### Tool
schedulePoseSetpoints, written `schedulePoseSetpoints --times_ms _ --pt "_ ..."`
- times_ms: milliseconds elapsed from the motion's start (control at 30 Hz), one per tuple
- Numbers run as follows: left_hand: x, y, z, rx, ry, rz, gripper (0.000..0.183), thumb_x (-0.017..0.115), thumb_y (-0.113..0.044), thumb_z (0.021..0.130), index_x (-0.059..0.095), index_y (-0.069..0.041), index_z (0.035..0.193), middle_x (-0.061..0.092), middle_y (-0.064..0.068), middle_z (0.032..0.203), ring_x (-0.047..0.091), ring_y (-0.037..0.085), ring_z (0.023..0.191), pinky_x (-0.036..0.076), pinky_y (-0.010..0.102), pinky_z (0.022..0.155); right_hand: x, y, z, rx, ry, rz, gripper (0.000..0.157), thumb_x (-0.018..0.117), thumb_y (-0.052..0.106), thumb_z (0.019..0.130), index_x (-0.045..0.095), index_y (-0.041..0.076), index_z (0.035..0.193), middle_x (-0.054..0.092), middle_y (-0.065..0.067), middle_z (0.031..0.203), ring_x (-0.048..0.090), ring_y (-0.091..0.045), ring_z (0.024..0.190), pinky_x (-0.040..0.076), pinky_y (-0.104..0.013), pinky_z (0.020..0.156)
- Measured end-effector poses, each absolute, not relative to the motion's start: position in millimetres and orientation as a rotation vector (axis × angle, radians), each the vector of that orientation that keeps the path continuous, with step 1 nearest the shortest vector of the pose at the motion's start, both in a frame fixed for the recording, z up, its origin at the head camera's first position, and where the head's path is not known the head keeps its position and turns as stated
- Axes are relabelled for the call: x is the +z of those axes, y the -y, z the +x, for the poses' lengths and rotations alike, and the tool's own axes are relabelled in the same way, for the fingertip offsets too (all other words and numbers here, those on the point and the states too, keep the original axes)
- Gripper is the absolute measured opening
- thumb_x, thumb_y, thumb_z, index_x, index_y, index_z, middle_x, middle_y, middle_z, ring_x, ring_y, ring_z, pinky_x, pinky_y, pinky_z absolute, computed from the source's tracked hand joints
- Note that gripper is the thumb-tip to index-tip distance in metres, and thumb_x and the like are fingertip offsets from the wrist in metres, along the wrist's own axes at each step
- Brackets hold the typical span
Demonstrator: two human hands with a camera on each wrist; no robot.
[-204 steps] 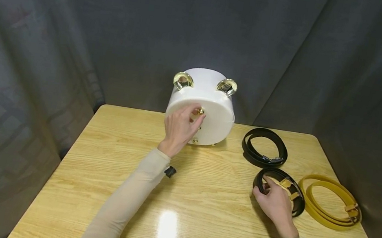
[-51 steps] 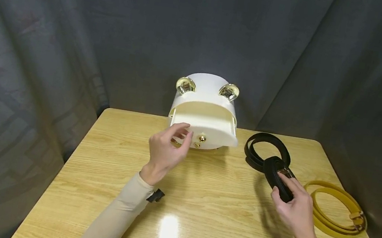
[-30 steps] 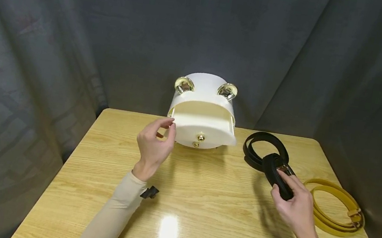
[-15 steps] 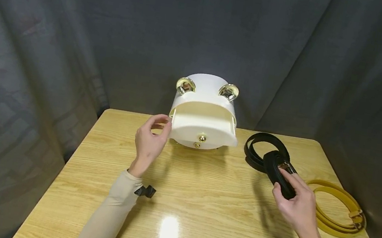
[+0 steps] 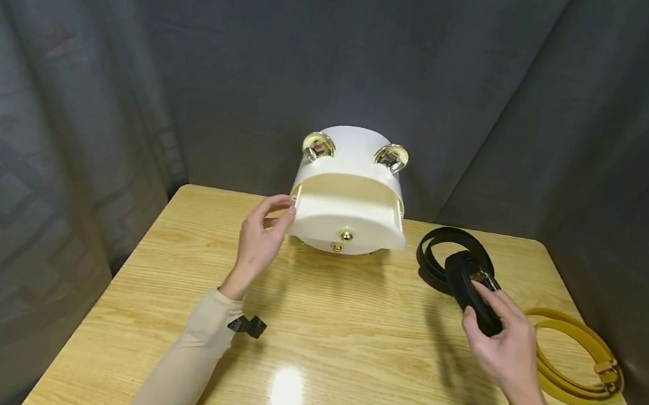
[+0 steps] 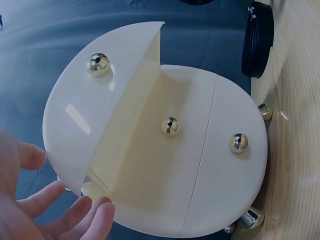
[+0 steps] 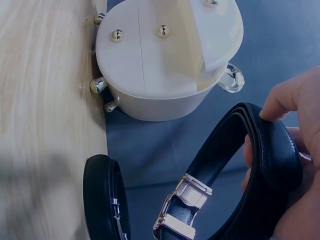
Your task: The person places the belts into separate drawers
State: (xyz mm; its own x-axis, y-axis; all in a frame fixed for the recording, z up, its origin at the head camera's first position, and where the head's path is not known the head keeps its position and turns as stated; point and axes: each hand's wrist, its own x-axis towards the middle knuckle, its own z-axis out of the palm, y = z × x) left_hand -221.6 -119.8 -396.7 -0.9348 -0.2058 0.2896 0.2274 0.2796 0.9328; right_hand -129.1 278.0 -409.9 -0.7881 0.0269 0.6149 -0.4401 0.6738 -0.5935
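A white rounded drawer box [image 5: 355,147] with gold ear-shaped trims stands at the back of the table. Its top drawer [image 5: 349,226] is pulled out, with a gold knob on the front. My left hand [image 5: 261,238] is at the drawer's left corner; in the left wrist view the thumb [image 6: 32,156] reaches the edge of the drawer front, and the fingers are loosely bent below it. My right hand [image 5: 505,341] grips a coiled black belt [image 5: 466,287] above the table, thumb on one side and fingers on the other. The belt's metal buckle [image 7: 182,205] shows in the right wrist view.
Another coiled black belt [image 5: 428,263] lies on the wooden table [image 5: 353,347], right of the box and partly behind the held belt. A coiled mustard-yellow belt [image 5: 576,391] rests near the right edge. Dark grey curtains [image 5: 256,66] surround the table.
The top drawer has been pulled out. My left hand has moved from its knob to the drawer's left corner. My right hand has lifted the gold-buckled black belt off the table.
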Motion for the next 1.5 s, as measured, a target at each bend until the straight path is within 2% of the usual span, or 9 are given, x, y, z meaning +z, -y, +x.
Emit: schedulePoseSetpoints --times_ms 167,300,633,767,967,1233,1367,1500 --pt "-397 119 -223 -1.82 2.157 -0.071 0.034 0.066 -0.027 0.105 0.069 -0.013 0.136 0.07 0.009 0.138 0.077 0.035 0.106 0.06 0.023 0.066 -406 -277 -129 1.054 2.286 0.311 0.046 0.071 -0.009 0.084 0.075 0.001 0.129 0.069 -0.001 0.099 0.052 0.004 0.071 0.042 -0.012 0.054" --pt "-397 118 -223 -1.861 2.145 -0.092 0.033 0.065 -0.024 0.106 0.069 -0.011 0.136 0.069 0.011 0.14 0.078 0.034 0.102 0.06 0.022 0.065 -404 -276 -129 1.065 2.288 0.295 0.046 0.072 -0.009 0.085 0.076 0.003 0.129 0.067 0.011 0.101 0.052 0.004 0.07 0.043 -0.012 0.053" --pt "-398 119 -224 -1.88 2.151 -0.122 0.034 0.064 -0.024 0.107 0.071 -0.009 0.137 0.068 0.011 0.143 0.077 0.036 0.102 0.062 0.023 0.065 -399 -273 -132 1.026 2.258 0.375 0.047 0.072 -0.01 0.083 0.076 0.002 0.128 0.065 0.017 0.105 0.05 0.004 0.071 0.041 -0.012 0.056" --pt "-399 121 -224 -1.861 2.157 -0.142 0.034 0.064 -0.025 0.107 0.072 -0.01 0.136 0.066 0.01 0.148 0.078 0.038 0.101 0.062 0.023 0.065 -397 -272 -136 1.024 2.25 0.409 0.047 0.072 -0.011 0.083 0.076 0.002 0.128 0.065 0.016 0.107 0.05 0.002 0.071 0.04 -0.012 0.056" --pt "-399 121 -222 -1.857 2.165 -0.144 0.033 0.063 -0.025 0.108 0.073 -0.008 0.134 0.064 0.011 0.151 0.076 0.042 0.102 0.062 0.022 0.065 -395 -271 -136 1.031 2.259 0.435 0.048 0.072 -0.012 0.083 0.075 0.001 0.129 0.067 0.008 0.104 0.048 0.002 0.068 0.039 -0.014 0.052" --pt "-400 120 -224 -1.872 2.159 -0.138 0.032 0.062 -0.024 0.108 0.072 -0.007 0.133 0.064 0.012 0.15 0.076 0.037 0.098 0.061 0.022 0.064 -392 -268 -136 1.03 2.262 0.452 0.047 0.072 -0.012 0.083 0.074 0.0 0.129 0.066 0.008 0.102 0.046 0.001 0.065 0.038 -0.015 0.051" --pt "-401 119 -225 -1.874 2.16 -0.144 0.032 0.062 -0.023 0.108 0.072 -0.006 0.134 0.063 0.013 0.151 0.076 0.034 0.096 0.061 0.021 0.064 -390 -267 -138 1.029 2.251 0.478 0.048 0.072 -0.013 0.083 0.074 -0.001 0.129 0.067 0.003 0.099 0.045 0.001 0.065 0.038 -0.016 0.052" --pt "-402 120 -224 -1.882 2.152 -0.148 0.033 0.062 -0.022 0.108 0.071 -0.005 0.134 0.062 0.014 0.151 0.076 0.037 0.097 0.061 0.021 0.064 -387 -266 -140 1.014 2.248 0.516 0.048 0.072 -0.012 0.083 0.074 0.0 0.129 0.065 0.001 0.093 0.042 0.0 0.063 0.036 -0.016 0.052"
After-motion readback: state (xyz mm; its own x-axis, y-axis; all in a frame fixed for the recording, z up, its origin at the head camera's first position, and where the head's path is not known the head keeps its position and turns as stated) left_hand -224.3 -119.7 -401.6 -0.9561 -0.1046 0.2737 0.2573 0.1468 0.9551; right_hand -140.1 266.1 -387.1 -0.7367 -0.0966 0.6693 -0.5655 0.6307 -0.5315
